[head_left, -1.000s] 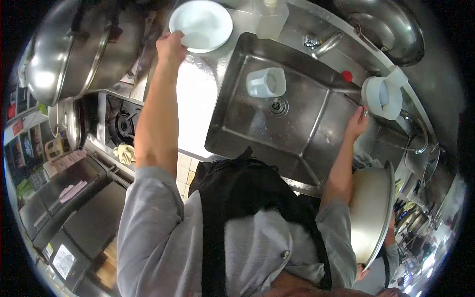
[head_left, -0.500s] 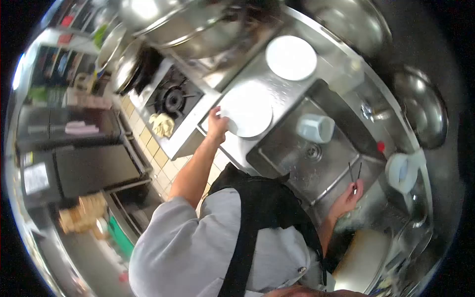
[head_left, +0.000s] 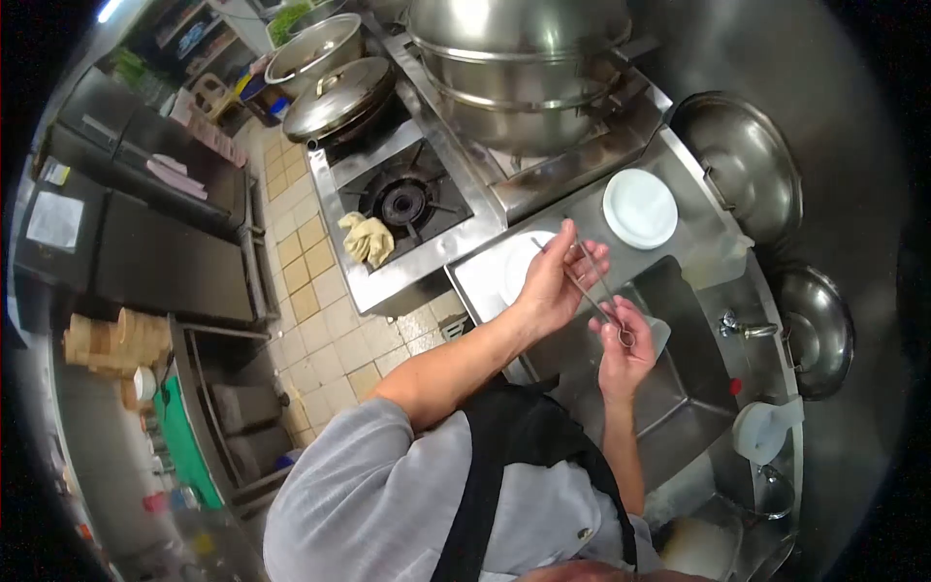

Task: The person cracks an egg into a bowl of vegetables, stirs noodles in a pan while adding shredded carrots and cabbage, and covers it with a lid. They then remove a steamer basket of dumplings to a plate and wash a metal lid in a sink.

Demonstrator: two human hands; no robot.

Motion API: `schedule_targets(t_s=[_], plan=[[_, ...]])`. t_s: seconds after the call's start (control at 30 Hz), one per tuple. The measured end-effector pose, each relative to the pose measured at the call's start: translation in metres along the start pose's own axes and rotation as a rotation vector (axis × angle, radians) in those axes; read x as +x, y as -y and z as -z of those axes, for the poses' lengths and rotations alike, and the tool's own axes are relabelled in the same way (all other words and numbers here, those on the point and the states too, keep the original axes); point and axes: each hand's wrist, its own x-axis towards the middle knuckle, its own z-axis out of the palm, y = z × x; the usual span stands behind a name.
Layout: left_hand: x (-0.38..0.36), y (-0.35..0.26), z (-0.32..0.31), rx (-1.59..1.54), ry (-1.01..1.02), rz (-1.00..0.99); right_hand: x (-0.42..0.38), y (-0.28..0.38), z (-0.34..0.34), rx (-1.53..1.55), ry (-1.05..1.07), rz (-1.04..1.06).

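My right hand (head_left: 626,351) grips the looped end of thin metal tongs (head_left: 590,283) over the sink (head_left: 684,373). The tongs' two arms point up and left, across my left hand (head_left: 565,276). My left hand has its thumb and fingers apart around the tongs' arms, with no clear grip on them. Behind my left hand, a white plate (head_left: 516,264) lies partly hidden on the steel counter. Further back on the counter sits another white plate or stack (head_left: 641,209). A translucent container (head_left: 660,336) shows in part behind my right hand.
A stove burner (head_left: 403,202) with a crumpled cloth (head_left: 367,240) beside it stands left of the counter. Large steel steamer pots (head_left: 514,87) are behind. A faucet (head_left: 747,328) and a white ladle-like container (head_left: 761,432) are at the right. Steel woks (head_left: 742,160) lean at the wall.
My left hand has left the near plate and moved right to the tongs. My right hand has brought the tongs up and left over the sink. The view has turned and shifted.
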Motion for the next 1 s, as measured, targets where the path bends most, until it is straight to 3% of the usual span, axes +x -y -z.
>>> schedule_targets(t_s=[0.07, 0.17, 0.2, 0.3, 0.33, 0.4, 0.5, 0.57, 0.63, 0.67, 0.73, 0.83, 1.0], plan=[[0.002, -0.021, -0.028, -0.007, -0.042, -0.04, 0.007, -0.009, -0.009, -0.055, 0.043, 0.02], [0.005, -0.032, -0.045, 0.561, 0.149, -0.278, 0.014, -0.013, -0.026, -0.127, 0.077, -0.051], [0.003, -0.044, -0.049, 0.818, 0.243, -0.177, 0.018, -0.013, -0.035, -0.136, 0.078, -0.137], [0.008, -0.089, -0.069, 1.3, 0.654, -0.284, 0.038, -0.009, -0.06, -0.187, 0.048, -0.088], [0.015, -0.124, -0.091, 1.461, 0.694, -0.529, 0.045, -0.011, -0.064, -0.193, 0.066, -0.038], [0.059, -0.205, -0.146, 1.599, 0.755, -1.215, 0.056, -0.008, -0.087, -0.206, -0.021, -0.026], [0.13, -0.329, -0.242, 1.839, 0.522, -1.505, 0.053, -0.027, -0.098, -0.085, -0.181, -0.022], [0.197, -0.391, -0.285, 2.207, 0.255, -1.472, 0.038, -0.033, -0.108, -0.113, -0.267, -0.064], [0.242, -0.425, -0.315, 2.567, 0.154, -0.991, 0.026, -0.033, -0.116, -0.172, -0.381, -0.125], [0.221, -0.425, -0.35, 2.757, 0.245, -0.189, 0.02, -0.034, -0.115, -0.18, -0.402, -0.119], [0.237, -0.422, -0.342, 2.734, 0.212, -0.51, 0.008, -0.034, -0.115, -0.207, -0.454, -0.147], [0.219, -0.411, -0.352, 2.751, 0.215, -0.405, 0.003, -0.034, -0.12, -0.205, -0.564, -0.158], [0.206, -0.427, -0.353, 2.66, 0.232, -0.58, 0.014, -0.029, -0.106, -0.165, -0.55, -0.169]])
